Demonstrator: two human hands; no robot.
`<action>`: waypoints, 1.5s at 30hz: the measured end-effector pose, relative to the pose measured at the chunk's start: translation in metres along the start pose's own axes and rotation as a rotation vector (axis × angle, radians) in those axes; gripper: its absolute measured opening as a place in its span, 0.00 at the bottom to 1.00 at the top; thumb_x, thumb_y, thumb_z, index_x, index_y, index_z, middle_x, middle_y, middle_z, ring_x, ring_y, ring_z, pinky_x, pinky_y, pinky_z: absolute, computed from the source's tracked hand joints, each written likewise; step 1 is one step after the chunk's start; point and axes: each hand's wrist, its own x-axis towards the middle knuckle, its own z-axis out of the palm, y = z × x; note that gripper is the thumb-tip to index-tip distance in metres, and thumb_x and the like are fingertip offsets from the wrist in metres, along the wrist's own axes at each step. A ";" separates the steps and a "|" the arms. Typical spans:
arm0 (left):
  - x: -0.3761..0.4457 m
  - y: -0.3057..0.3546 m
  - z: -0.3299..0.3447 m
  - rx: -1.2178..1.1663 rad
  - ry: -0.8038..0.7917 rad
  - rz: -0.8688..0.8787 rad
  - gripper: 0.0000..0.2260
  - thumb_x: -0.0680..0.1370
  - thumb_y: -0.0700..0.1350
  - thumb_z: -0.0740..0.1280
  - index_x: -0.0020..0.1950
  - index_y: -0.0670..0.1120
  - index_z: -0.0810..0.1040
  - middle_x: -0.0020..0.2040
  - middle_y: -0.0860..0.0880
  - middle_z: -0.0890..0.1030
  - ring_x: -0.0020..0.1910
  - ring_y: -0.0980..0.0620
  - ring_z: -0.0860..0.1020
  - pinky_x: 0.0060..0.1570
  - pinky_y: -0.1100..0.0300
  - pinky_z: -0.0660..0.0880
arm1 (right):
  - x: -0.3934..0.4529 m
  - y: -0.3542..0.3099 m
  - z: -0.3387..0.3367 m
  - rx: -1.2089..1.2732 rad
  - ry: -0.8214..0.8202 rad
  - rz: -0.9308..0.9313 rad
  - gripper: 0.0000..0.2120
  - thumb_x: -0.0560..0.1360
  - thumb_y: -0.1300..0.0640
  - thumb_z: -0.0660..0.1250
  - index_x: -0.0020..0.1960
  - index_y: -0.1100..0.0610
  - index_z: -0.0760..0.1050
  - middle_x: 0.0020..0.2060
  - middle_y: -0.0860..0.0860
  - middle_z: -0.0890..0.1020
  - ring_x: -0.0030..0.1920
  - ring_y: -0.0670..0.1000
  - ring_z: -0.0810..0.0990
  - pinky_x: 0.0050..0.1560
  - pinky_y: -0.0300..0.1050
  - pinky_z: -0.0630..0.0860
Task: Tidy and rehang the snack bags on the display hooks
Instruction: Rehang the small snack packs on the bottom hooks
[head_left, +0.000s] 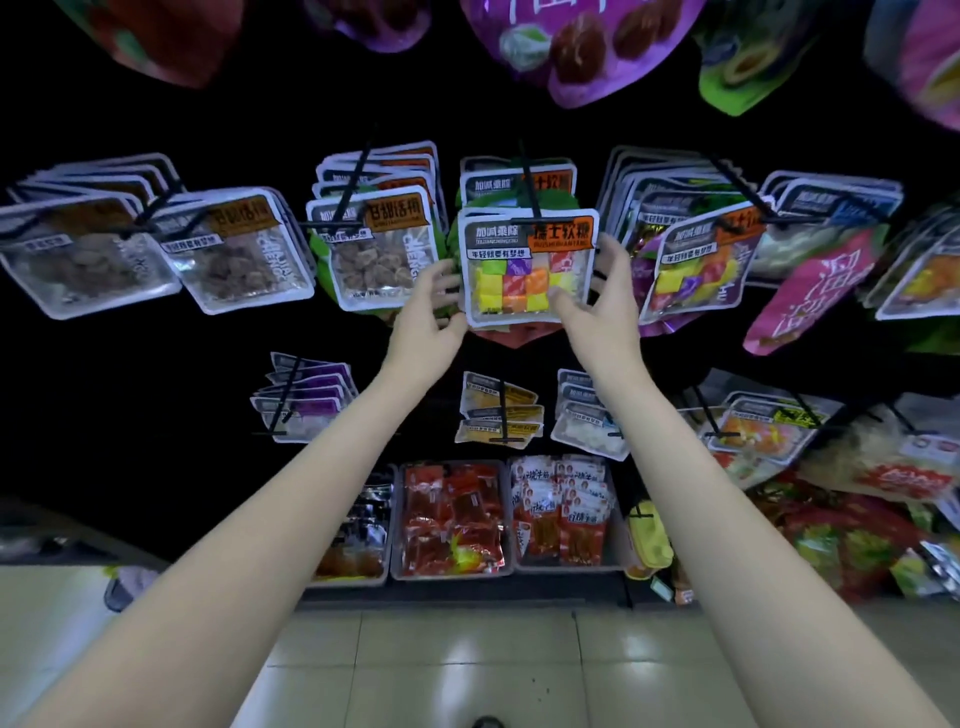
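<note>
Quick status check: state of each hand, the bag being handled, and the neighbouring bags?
left hand: grips the candy bag's left edge
right hand: grips its right edge
candy bag: on its hook, front of row, fairly straight
brown snack bag: hanging, tilted
purple candy bag: hanging, tilted

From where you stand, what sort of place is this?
Most likely a small shop's snack aisle: rows of snack bags hang on display hooks, bins of red packets sit below, and the floor is tiled.

Two bare, sleeveless forearms, no jewellery.
</note>
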 end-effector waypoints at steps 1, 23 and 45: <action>0.000 0.000 -0.005 0.002 -0.026 0.004 0.21 0.79 0.33 0.59 0.71 0.45 0.63 0.63 0.52 0.70 0.56 0.59 0.71 0.45 0.80 0.68 | 0.001 0.001 -0.002 -0.013 0.003 -0.012 0.30 0.75 0.60 0.67 0.72 0.55 0.58 0.69 0.49 0.66 0.68 0.50 0.66 0.68 0.55 0.66; -0.009 0.022 -0.010 -0.078 -0.013 0.048 0.05 0.76 0.40 0.67 0.45 0.46 0.72 0.42 0.46 0.78 0.42 0.49 0.78 0.42 0.64 0.75 | 0.009 -0.009 -0.026 -0.156 -0.012 -0.041 0.24 0.75 0.62 0.67 0.68 0.55 0.63 0.54 0.49 0.70 0.45 0.43 0.73 0.44 0.32 0.70; 0.030 -0.020 -0.077 -0.105 0.397 -0.179 0.08 0.77 0.42 0.67 0.52 0.39 0.72 0.42 0.48 0.74 0.42 0.51 0.73 0.40 0.68 0.69 | -0.041 -0.036 0.061 -0.254 -0.220 -0.365 0.22 0.75 0.64 0.62 0.68 0.57 0.62 0.56 0.45 0.62 0.54 0.43 0.67 0.56 0.37 0.67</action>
